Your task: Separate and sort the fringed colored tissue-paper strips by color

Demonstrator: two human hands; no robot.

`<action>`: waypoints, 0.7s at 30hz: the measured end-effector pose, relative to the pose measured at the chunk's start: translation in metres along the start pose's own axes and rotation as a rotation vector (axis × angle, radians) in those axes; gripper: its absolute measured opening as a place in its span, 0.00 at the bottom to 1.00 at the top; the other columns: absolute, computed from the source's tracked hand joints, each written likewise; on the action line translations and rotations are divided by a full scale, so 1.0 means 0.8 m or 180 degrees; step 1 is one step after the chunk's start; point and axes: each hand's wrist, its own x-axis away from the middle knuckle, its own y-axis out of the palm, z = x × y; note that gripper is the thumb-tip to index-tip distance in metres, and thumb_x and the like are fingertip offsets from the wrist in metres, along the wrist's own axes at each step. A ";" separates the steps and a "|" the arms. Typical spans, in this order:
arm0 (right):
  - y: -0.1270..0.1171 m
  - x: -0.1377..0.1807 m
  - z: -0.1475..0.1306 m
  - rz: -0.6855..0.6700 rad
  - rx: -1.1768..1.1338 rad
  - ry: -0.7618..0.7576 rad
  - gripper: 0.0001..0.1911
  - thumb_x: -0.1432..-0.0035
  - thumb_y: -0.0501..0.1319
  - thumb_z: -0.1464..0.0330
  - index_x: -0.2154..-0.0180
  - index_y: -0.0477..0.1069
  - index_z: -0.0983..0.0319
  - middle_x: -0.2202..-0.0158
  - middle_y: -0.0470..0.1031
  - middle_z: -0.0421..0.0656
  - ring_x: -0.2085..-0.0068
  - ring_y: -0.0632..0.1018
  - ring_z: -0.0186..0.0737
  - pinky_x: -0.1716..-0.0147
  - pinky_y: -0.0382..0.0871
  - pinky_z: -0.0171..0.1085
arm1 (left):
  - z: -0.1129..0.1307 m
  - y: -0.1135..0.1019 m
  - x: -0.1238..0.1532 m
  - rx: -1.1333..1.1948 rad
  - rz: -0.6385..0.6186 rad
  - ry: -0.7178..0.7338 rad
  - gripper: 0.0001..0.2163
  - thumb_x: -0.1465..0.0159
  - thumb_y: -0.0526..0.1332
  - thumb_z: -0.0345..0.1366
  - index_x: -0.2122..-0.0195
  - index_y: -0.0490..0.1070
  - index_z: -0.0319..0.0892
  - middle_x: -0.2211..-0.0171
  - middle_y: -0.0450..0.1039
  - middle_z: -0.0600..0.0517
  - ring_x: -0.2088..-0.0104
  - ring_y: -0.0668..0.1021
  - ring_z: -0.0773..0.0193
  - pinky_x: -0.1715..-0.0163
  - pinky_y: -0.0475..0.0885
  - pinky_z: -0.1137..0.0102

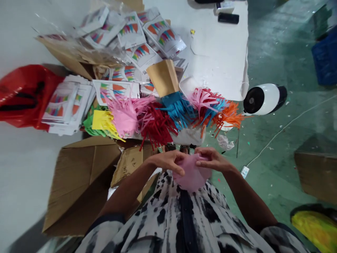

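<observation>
A sheet of pale pink tissue paper (193,175) is stretched between my two hands, close to my body and just in front of the table edge. My left hand (171,162) pinches its left side, thumb lying over the paper. On the other side my right hand (212,160) grips the upper right part between thumb and fingers. Beyond my hands, fringed paper tassels lie in a row: yellow (105,123), pink (126,117), dark red (159,123), blue (177,109) and orange (229,117).
Packaged bunting sets (160,33) are heaped at the table's back left, near a red plastic bag (28,96). An open cardboard box (79,186) stands below left. A white-and-black appliance (265,99) and a power strip (244,172) with its cable are on the green floor.
</observation>
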 end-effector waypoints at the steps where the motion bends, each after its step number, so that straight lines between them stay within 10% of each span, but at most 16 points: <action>1: -0.005 0.004 0.004 -0.0032 -0.0005 0.0026 0.26 0.40 0.68 0.47 0.74 0.66 0.60 0.72 0.64 0.35 0.71 0.66 0.32 0.72 0.61 0.32 | -0.009 -0.005 -0.005 -0.0046 -0.0227 -0.0242 0.22 0.53 0.80 0.52 0.67 0.80 0.40 0.74 0.77 0.52 0.76 0.76 0.65 0.75 0.72 0.73; 4: -0.022 0.007 0.018 0.0075 0.0219 0.0306 0.25 0.41 0.69 0.47 0.72 0.66 0.60 0.75 0.65 0.34 0.74 0.68 0.31 0.74 0.59 0.31 | -0.028 -0.030 -0.016 -0.0276 -0.0375 -0.0754 0.19 0.52 0.79 0.50 0.72 0.82 0.40 0.79 0.76 0.51 0.81 0.74 0.65 0.82 0.69 0.73; 10: -0.051 -0.040 0.089 0.1049 0.0314 0.0648 0.24 0.44 0.69 0.46 0.68 0.67 0.59 0.73 0.68 0.34 0.77 0.71 0.33 0.76 0.63 0.33 | -0.008 -0.111 -0.012 -0.1155 0.1263 -0.0710 0.16 0.50 0.77 0.49 0.74 0.81 0.39 0.79 0.77 0.50 0.80 0.77 0.62 0.80 0.69 0.72; 13: -0.060 -0.078 0.134 0.1575 0.0541 0.0549 0.21 0.46 0.68 0.49 0.67 0.68 0.59 0.70 0.70 0.37 0.72 0.71 0.35 0.71 0.65 0.36 | -0.002 -0.127 -0.013 -0.2551 0.2627 -0.0669 0.14 0.45 0.75 0.43 0.62 0.84 0.40 0.66 0.83 0.45 0.62 0.85 0.50 0.59 0.79 0.63; 16: -0.064 -0.105 0.171 0.1851 0.0902 0.0691 0.18 0.47 0.67 0.53 0.64 0.70 0.60 0.69 0.72 0.39 0.67 0.72 0.39 0.65 0.65 0.38 | -0.021 -0.109 -0.033 -0.3924 0.3550 0.0034 0.29 0.39 0.72 0.42 0.37 0.73 0.43 0.37 0.74 0.39 0.33 0.71 0.41 0.31 0.63 0.49; 21: -0.067 -0.117 0.194 0.1766 0.1084 0.0983 0.18 0.42 0.64 0.55 0.56 0.72 0.59 0.70 0.72 0.39 0.69 0.73 0.41 0.67 0.66 0.39 | -0.097 -0.074 -0.105 -0.4645 0.2072 0.1032 0.38 0.34 0.68 0.45 0.26 0.57 0.39 0.28 0.61 0.39 0.25 0.59 0.47 0.25 0.50 0.45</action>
